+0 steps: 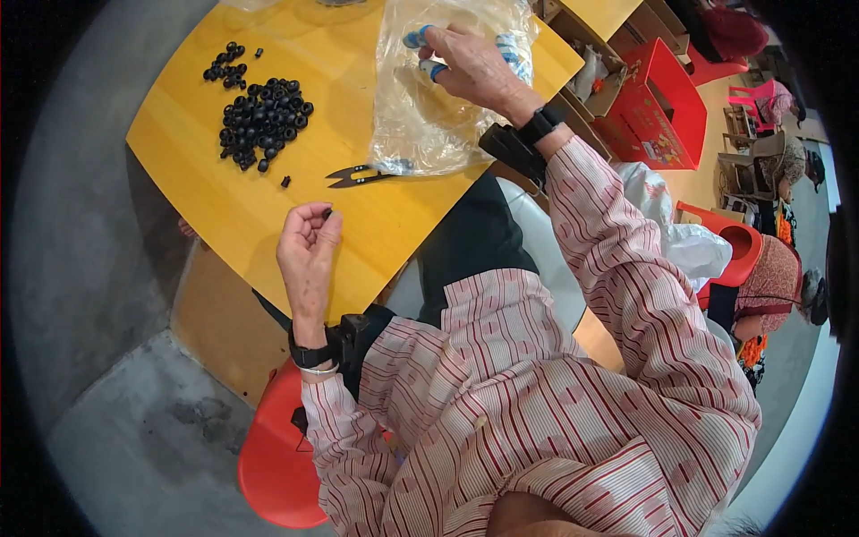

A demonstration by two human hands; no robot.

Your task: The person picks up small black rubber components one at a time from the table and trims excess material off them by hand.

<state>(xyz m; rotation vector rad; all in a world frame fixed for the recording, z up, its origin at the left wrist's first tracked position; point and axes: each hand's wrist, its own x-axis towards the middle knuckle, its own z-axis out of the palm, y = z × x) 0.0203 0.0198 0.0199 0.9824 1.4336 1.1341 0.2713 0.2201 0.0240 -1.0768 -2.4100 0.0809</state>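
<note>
a: where did the small black pieces (262,116) lie from the left hand (307,257)?

b: heaped at its 11 o'clock, near but not touching, on the yellow table (385,224). a looser cluster (224,72) lay farther out along much the same line. one stray piece (285,182) sat closer in, just short of 12.

a: long axis?

b: none clear for the heap. the black snips (353,176), at the left hand's 1 o'clock, ran nearly 9 to 3, right end against the edge of the clear bag (412,125).

a: which hand was nearer the heap?

b: the left, plainly. the right hand (474,70) was well apart from it, over the bag, at the heap's 3 to 2 o'clock.

a: poses?

b: left: fingers curled, pointing 12 to 1, thumb and forefinger pinched together on a dark piece (328,213). right: reached out, fingers toward 10, blue coverings (416,38) on its tips. thumb and finger looked apart; could not tell whether they held any of the bag's film.
</note>
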